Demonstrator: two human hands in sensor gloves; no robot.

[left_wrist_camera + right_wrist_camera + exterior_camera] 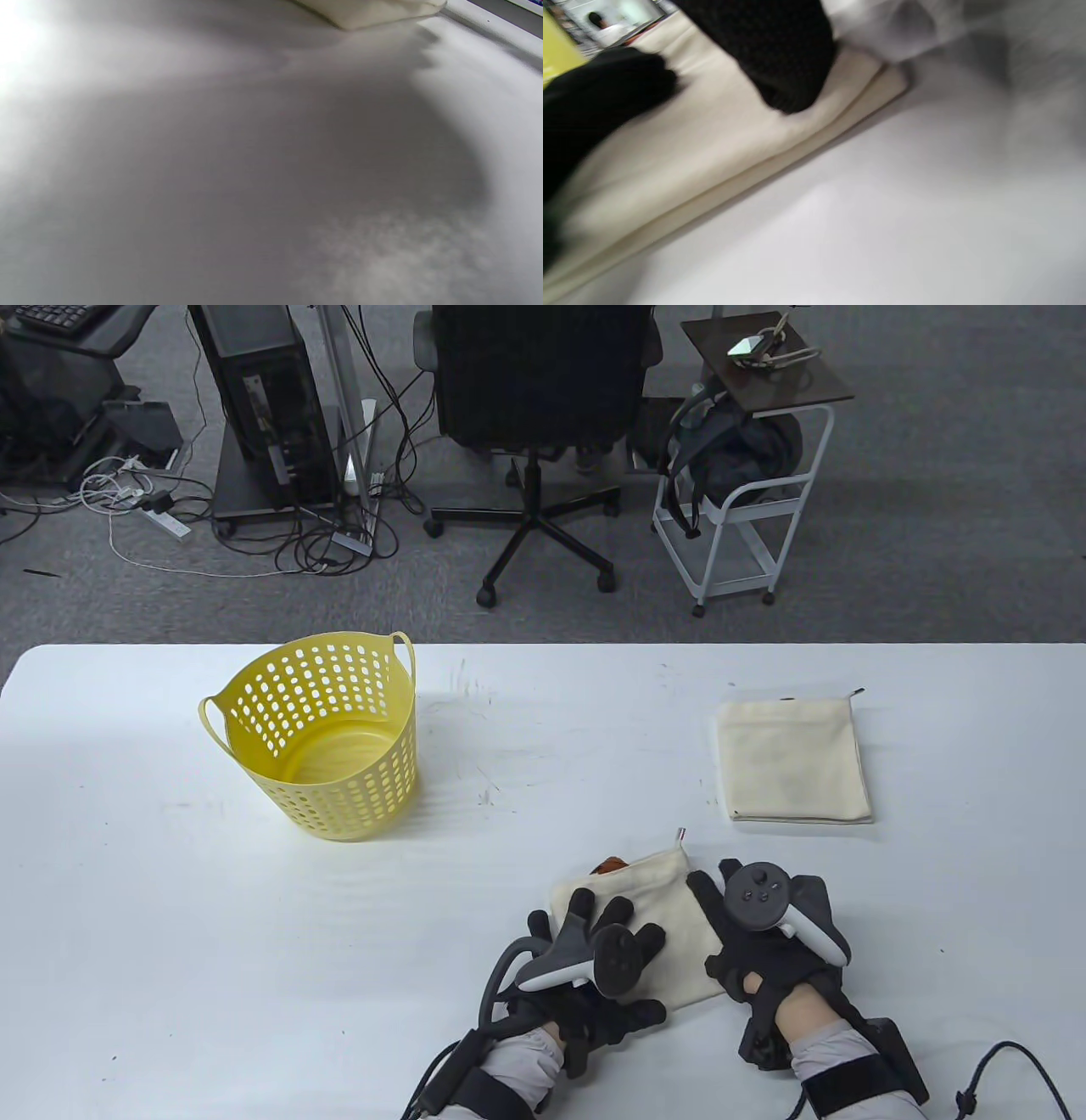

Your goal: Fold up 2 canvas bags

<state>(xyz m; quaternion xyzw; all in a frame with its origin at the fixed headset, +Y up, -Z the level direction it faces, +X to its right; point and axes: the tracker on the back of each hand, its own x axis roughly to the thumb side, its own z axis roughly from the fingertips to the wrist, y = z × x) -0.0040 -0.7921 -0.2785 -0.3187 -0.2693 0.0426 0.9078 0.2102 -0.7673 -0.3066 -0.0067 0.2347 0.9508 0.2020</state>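
Observation:
A cream canvas bag [666, 912] lies folded on the white table [254, 950] near the front edge, a brown tag at its far left corner. My left hand [594, 950] rests flat on its left part, fingers spread. My right hand [747, 933] presses on its right edge, fingers flat. In the right wrist view black gloved fingers [780, 55] press on the doubled cream layers [712, 140]. The left wrist view shows only the table and a corner of cream cloth [373, 10]. A second cream bag [793, 759] lies folded flat at the right, apart from both hands.
A yellow perforated basket [327, 738] stands upright on the table's left half. Beyond the far table edge are an office chair [543, 407], a white cart [747, 483] and cables on the floor.

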